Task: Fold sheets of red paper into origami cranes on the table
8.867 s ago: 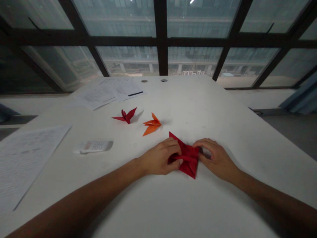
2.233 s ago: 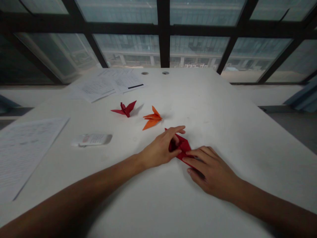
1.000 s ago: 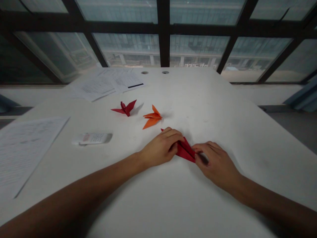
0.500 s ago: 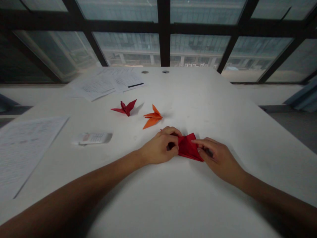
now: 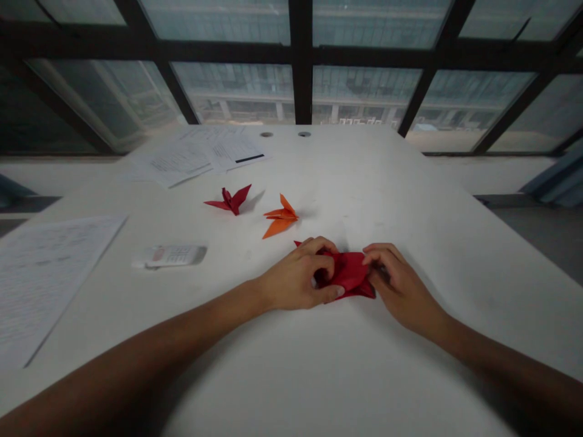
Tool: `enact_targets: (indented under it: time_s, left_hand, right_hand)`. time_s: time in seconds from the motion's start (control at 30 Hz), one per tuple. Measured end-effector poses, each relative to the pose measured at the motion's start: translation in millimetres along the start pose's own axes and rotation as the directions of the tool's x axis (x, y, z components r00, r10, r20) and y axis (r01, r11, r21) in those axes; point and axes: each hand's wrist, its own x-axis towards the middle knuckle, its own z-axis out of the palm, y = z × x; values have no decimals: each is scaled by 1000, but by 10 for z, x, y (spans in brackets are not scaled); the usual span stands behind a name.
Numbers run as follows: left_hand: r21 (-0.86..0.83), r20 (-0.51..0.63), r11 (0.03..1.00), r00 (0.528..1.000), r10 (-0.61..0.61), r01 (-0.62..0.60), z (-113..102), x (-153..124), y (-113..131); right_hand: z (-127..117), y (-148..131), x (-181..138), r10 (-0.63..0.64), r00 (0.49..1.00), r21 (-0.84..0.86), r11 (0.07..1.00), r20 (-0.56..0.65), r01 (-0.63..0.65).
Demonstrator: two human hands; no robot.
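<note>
On my feed I can read nothing: the print on the papers [image 5: 184,159] at upper left, the left-edge sheet [image 5: 54,273] and the white item [image 5: 175,256] left of centre is blurred.

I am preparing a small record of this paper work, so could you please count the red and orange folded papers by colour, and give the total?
Red: 2 (origami crane; folded sheet nearer the camera)
Orange: 1 (orange origami crane)
Total: 3
</note>
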Motion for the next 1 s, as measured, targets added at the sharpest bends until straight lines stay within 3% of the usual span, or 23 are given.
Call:
enact_targets:
  time_s: [0.2, 0.33, 0.43, 0.57, 0.7, 0.8, 1.0]
  left_hand:
    - [54, -61, 996, 996, -70, 73, 58, 19, 117]
    - [105, -151, 985, 981, -117, 134, 111, 68, 134]
    - [62, -211, 978, 960, -183, 200, 93, 98, 132]
    - [-47, -197, 955, 934, -297, 293, 41, 105, 103]
    - [-197, -189, 914, 902, -389, 353, 2, 109, 65]
    - [-290, -120, 866, 882, -455, 408, -33, 127, 83]
    - [-125, -159, 913, 901, -404, 387, -55, 115, 141]
  right_hand:
    - [49, -18, 7, 48, 997, 43, 998, -63, -45]
    - [101, -65, -25, 182, 980, 79, 981, -85, -176]
    - [134, -90, -38, 235, 968, 6, 972, -87, -235]
    - [120, -78, -17, 192, 978, -92, 976, -81, -199]
    - [72, -86, 11, 155, 988, -134, 979, 10, -152]
    - [69, -120, 6, 85, 996, -221, 972, 37, -75]
    - [105, -160, -26, 0, 1000, -269, 963, 13, 4]
